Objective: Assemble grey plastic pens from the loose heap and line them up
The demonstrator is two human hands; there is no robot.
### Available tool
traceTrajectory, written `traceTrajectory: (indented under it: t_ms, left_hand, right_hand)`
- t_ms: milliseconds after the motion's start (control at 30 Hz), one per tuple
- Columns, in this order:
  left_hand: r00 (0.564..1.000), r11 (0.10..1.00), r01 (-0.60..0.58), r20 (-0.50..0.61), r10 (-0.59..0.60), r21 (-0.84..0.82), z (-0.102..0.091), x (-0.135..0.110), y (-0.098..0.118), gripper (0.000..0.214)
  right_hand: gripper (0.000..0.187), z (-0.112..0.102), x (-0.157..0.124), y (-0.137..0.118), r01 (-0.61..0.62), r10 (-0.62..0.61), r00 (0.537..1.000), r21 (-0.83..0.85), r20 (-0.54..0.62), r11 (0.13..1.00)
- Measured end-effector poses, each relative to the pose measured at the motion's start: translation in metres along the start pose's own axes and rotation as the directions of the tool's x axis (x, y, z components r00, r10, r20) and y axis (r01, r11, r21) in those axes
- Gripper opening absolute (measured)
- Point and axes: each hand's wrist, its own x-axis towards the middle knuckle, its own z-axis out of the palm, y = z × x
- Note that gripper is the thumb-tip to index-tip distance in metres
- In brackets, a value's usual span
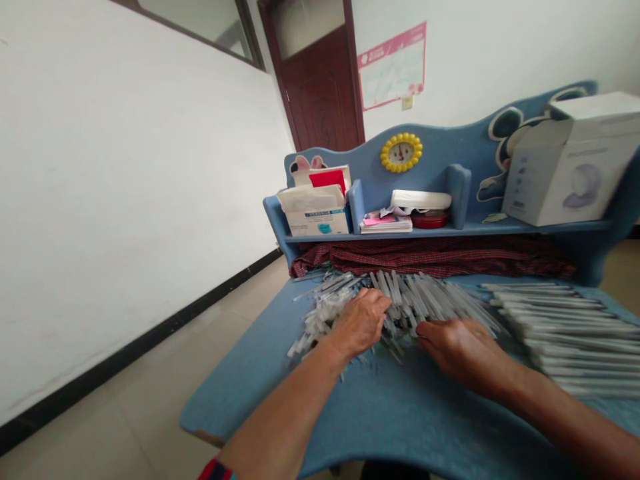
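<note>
My left hand (364, 320) reaches into a heap of small translucent plastic caps (320, 320), its fingers curled down and closed. What they hold, if anything, is hidden behind the hand. My right hand (457, 350) is closed too, thumb and fingers pinched together at the near ends of a loose bunch of clear plastic tubes (425, 297), which look like pen barrels. Whatever sits in that pinch is too small to make out. To the right of this hand, a stack of pen-like sticks (575, 333) lies side by side in a rough row.
The blue desk (250, 373) has a raised back shelf. A folded checked cloth (425, 257) lies beneath it. On the shelf are a mask box (320, 221), papers (385, 225), a red round case (430, 219) and a large white carton (565, 167). A yellow clock (401, 153) hangs above.
</note>
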Motion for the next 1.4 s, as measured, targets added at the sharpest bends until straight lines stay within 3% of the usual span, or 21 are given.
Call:
traceTrajectory:
  t_ms: [200, 400, 733, 867, 967, 1167, 1300, 1400]
  left_hand:
    - [0.997, 0.997, 0.04, -0.067, -0.036, 0.062, 0.016, 0.012, 0.005, 0.025]
    - [0.995, 0.984, 0.093, -0.062, -0.084, 0.153, 0.024, 0.015, 0.007, 0.026]
    - [0.988, 0.966, 0.153, -0.057, -0.144, 0.21, 0.017, 0.011, 0.009, 0.022]
    - [0.979, 0.957, 0.184, -0.132, -0.157, 0.222, 0.009, 0.004, 0.013, 0.017]
    - [0.959, 0.957, 0.189, -0.251, -0.131, 0.222, 0.001, -0.003, 0.016, 0.016]
    - [0.865, 0.992, -0.002, -0.497, 0.066, 0.129, -0.011, -0.011, 0.027, 0.016]
    - [0.822, 0.972, -0.224, -0.523, 0.224, 0.065, -0.012, -0.014, 0.041, 0.015]
    - [0.813, 0.932, -0.362, -0.497, 0.304, -0.022, -0.012, -0.016, 0.046, 0.013]
  right_hand:
    - [0.019, 0.01, -0.007, 0.006, 0.005, -0.005, 0.999, 0.006, -0.032, 1.0]
    - [0.021, 0.01, -0.011, 0.007, 0.049, -0.048, 0.995, 0.01, -0.083, 0.999]
    - [0.02, 0.014, -0.012, 0.009, 0.055, -0.052, 0.989, 0.017, -0.139, 0.998]
    - [0.02, 0.015, -0.012, 0.011, 0.048, -0.047, 0.985, -0.001, -0.169, 0.999]
    - [0.017, 0.017, -0.011, 0.014, 0.049, -0.05, 0.976, -0.011, -0.21, 0.999]
    - [0.023, 0.022, -0.009, 0.016, 0.093, -0.1, 0.91, -0.036, -0.402, 0.995]
    - [0.027, 0.018, -0.008, 0.013, 0.114, -0.129, 0.871, -0.06, -0.475, 0.992]
    - [0.022, 0.013, -0.009, 0.011, 0.152, -0.167, 0.873, -0.07, -0.457, 0.986]
